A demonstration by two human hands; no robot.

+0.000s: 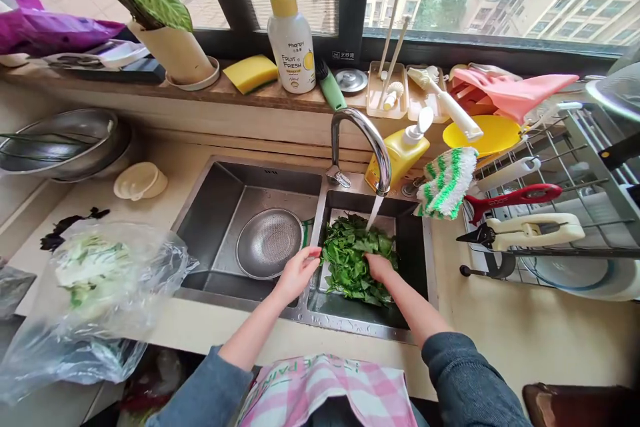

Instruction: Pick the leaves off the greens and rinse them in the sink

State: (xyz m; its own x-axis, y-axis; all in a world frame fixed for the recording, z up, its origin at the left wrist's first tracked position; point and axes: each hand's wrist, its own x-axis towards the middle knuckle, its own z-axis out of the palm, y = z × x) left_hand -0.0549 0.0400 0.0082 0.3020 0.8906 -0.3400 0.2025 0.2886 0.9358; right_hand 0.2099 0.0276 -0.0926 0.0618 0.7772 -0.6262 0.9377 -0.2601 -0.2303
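Observation:
A heap of dark leafy greens fills much of the smaller right sink basin. Water runs onto the leaves from the curved chrome faucet. My left hand is over the divider at the left edge of the heap, its fingers loosely stretched out and holding nothing visible. Pushed into the greens from the right, my right hand has its fingers curled among the leaves, with the tips hidden. In the left sink basin rests a round metal strainer.
Left of the sink lie a clear plastic bag with pale leaves and a cream bowl. A wire dish rack with pruning shears stands right. A yellow soap bottle and striped cloth are beside the faucet.

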